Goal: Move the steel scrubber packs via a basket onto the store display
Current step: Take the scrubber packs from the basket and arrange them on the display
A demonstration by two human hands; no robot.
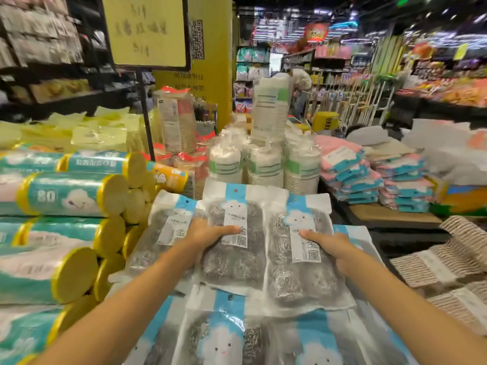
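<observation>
Several steel scrubber packs with blue cloud labels lie in overlapping rows on the display. My left hand (208, 237) grips the middle steel scrubber pack (237, 262) of the back row, thumb on top across its label and fingers hidden underneath. My right hand (333, 248) grips the right steel scrubber pack (300, 280) the same way, thumb on its label. Another pack (166, 233) lies to the left, partly under my left hand. Nearer packs (224, 335) fill the front row. No basket is in view.
Rolls of bags with yellow ends (66, 196) are stacked tight against the left. Wrapped paper cup stacks (263, 164) stand behind the packs, next to a sign pole (146, 114). Pink and blue cloth packs (369, 177) and brown ribbed items (434, 256) lie at the right.
</observation>
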